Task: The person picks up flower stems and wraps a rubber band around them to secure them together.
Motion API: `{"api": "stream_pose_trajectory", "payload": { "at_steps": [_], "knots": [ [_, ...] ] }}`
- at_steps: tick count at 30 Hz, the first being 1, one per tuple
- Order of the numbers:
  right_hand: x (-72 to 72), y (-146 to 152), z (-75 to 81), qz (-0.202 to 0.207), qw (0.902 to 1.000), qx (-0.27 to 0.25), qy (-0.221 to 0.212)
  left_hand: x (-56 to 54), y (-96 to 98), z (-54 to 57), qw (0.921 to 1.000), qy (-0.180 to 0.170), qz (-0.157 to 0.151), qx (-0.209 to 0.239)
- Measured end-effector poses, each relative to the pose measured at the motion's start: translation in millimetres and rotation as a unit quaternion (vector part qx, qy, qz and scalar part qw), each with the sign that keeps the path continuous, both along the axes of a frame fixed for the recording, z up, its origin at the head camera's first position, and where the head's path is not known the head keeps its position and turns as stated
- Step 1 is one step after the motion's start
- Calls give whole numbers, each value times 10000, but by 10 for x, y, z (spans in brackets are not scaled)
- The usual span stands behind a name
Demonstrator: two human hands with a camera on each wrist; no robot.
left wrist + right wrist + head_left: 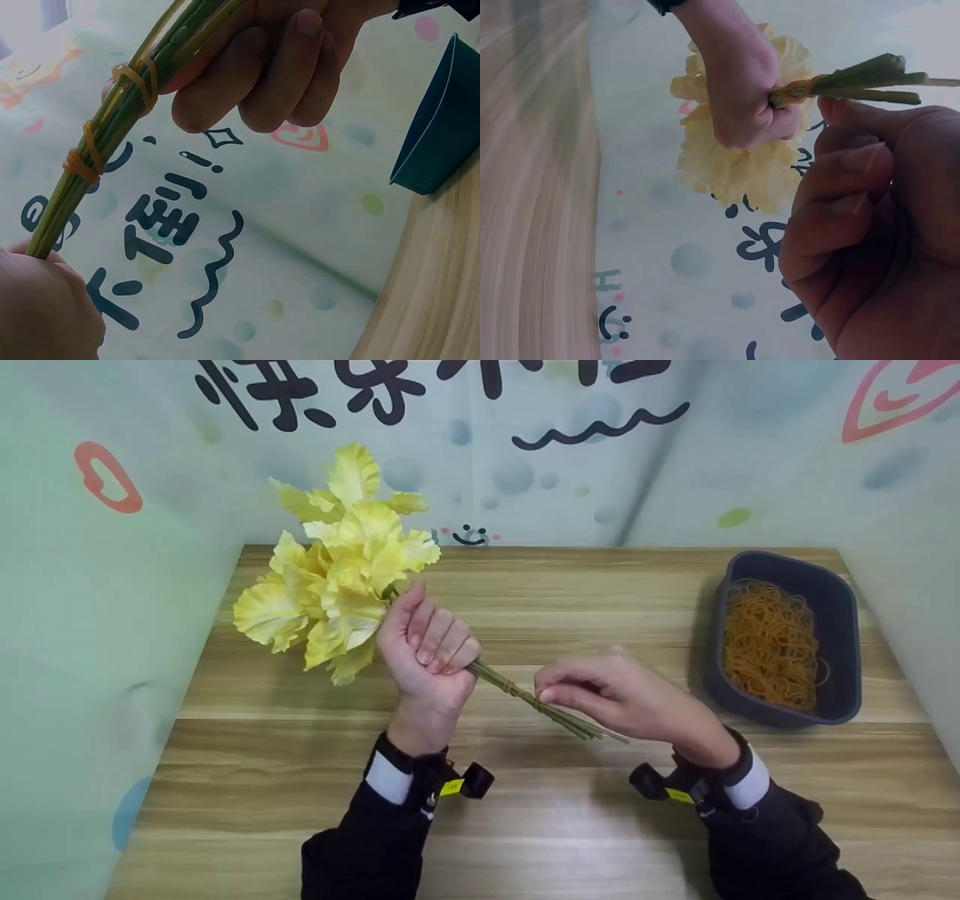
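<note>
A pale backdrop (540,502) bearing black lettering (492,379) stands behind a wood-grain table (562,832).

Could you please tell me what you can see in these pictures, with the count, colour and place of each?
Flowers: one bunch, overlapping too much to count, yellow, left of centre
Stems: several, green, below the blooms
Bands on the stems: two visible, orange-brown, around the stems
Bin: one, dark blue, right side of the table
Loose bands: many, orange-brown, inside the bin
Table: one, wood-brown, under everything
Printed backdrop: three sides, pale green-blue, around the table
Wrist cameras: two, black, one per wrist
Sleeves: two, black, on the forearms
Hands: two, bare, left gripping the stems, right pinching them lower down
</note>
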State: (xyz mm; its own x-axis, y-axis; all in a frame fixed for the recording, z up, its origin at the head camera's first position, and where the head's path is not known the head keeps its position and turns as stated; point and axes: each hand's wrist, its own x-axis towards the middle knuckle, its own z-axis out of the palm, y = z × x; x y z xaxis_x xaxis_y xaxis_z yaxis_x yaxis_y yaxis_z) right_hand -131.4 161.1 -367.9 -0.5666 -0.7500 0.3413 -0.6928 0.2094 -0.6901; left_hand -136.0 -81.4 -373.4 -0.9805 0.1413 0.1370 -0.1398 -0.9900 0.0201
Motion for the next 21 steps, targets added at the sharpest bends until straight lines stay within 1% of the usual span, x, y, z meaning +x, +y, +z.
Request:
{"api": "stream_pose_trajectory", "payload": {
  "at_steps": [5,9,15,21],
  "knots": [
    [32,-70,-14,-337,9994,7,19,2,33,-7,10000,-46,-22,-66],
    [80,-132,-26,-506,9987,23,-69,14,53,4,9999,-111,-98,-72],
    [103,-165,-52,-383,9992,-88,-23,-1,37,3,9998,-90,-149,-97],
    [92,-139,-34,-438,9983,-109,-381,-5,33,-6,9996,-180,-58,-211]
  ]
}}
